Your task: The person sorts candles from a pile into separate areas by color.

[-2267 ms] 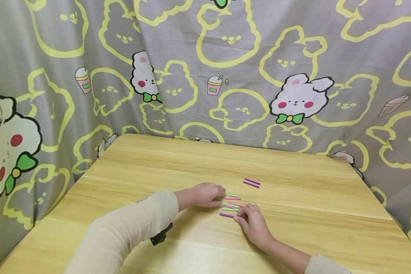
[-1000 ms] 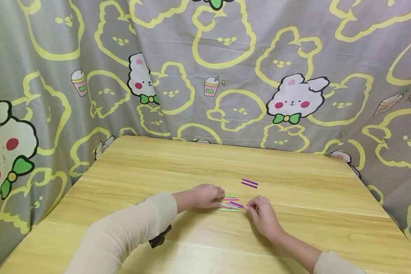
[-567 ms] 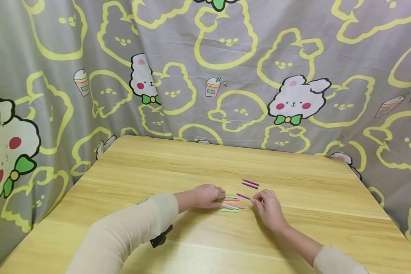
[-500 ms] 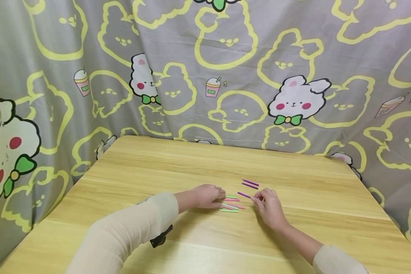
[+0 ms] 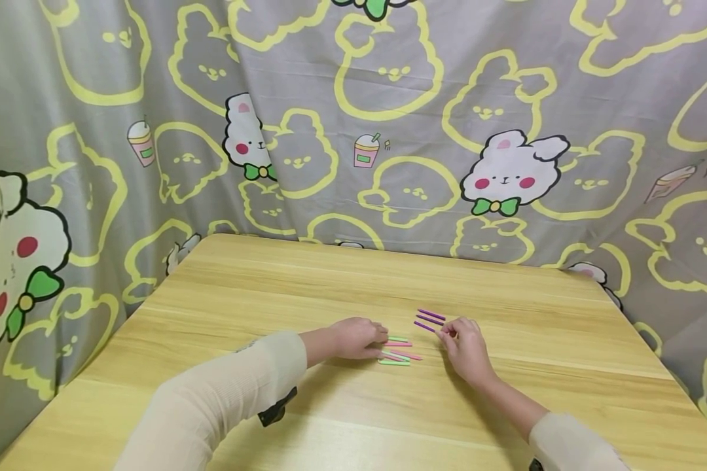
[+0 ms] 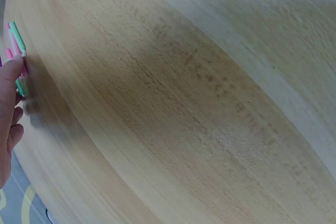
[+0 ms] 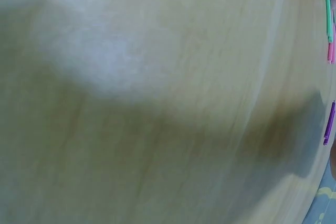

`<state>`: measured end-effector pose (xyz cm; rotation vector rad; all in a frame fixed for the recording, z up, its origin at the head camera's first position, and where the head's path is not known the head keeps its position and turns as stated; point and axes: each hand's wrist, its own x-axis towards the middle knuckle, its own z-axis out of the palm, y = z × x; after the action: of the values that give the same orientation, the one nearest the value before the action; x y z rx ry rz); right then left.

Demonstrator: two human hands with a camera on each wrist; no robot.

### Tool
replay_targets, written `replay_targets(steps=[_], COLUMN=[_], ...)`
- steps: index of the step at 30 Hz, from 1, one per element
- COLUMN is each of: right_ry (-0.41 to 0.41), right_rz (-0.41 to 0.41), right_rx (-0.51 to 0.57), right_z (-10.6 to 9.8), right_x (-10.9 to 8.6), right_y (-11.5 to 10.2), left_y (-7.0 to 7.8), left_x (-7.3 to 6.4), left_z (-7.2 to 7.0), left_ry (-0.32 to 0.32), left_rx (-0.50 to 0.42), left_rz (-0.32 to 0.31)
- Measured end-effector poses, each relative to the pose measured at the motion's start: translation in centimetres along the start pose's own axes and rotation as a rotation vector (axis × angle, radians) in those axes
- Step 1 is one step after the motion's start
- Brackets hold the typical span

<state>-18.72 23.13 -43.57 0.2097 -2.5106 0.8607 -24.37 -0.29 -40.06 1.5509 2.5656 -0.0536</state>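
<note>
My right hand (image 5: 467, 347) pinches the right end of a thin purple stick (image 5: 425, 326) between thumb and fingertips. The stick lies just in front of two other purple sticks (image 5: 431, 314), nearly parallel to them. To the left, my left hand (image 5: 356, 337) rests on the table beside several green and pink sticks, its fingertips over their left ends. A green stick (image 5: 395, 362) lies nearest, under a slanting pink stick (image 5: 406, 355). In the left wrist view the thumb (image 6: 11, 70) touches the sticks. The right wrist view shows the held purple stick (image 7: 329, 123) at its edge.
The sticks lie on a wood-grain table (image 5: 271, 275). A grey curtain (image 5: 330, 78) with cartoon rabbits hangs behind and along the sides. A black strap-like piece (image 5: 277, 406) shows under the left sleeve.
My right hand has carried the purple stick from in front of the green and pink sticks, up and to the right, to beside the two other purple ones. The left hand stays put.
</note>
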Motion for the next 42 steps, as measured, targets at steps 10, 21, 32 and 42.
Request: replay_targets(steps=[10, 21, 32, 42], right_ry=[0.015, -0.053, -0.053, -0.051], right_rz=[-0.031, -0.004, 0.003, -0.008], right_rx=[-0.051, -0.084, -0.089, -0.091], right_z=[0.8, 1.5, 1.5, 1.6], right_x=[1.1, 1.5, 1.4, 1.3], right_y=[0.9, 2.0, 2.4, 2.6], left_y=[0.0, 0.0, 0.0, 0.0], left_x=[0.0, -0.2, -0.2, -0.1], left_z=[0.2, 0.1, 0.1, 0.1], left_ry=[0.002, 0.002, 0.010, 0.004], left_rx=[-0.006, -0.006, -0.006, 0.007], left_rz=[-0.005, -0.007, -0.004, -0.006])
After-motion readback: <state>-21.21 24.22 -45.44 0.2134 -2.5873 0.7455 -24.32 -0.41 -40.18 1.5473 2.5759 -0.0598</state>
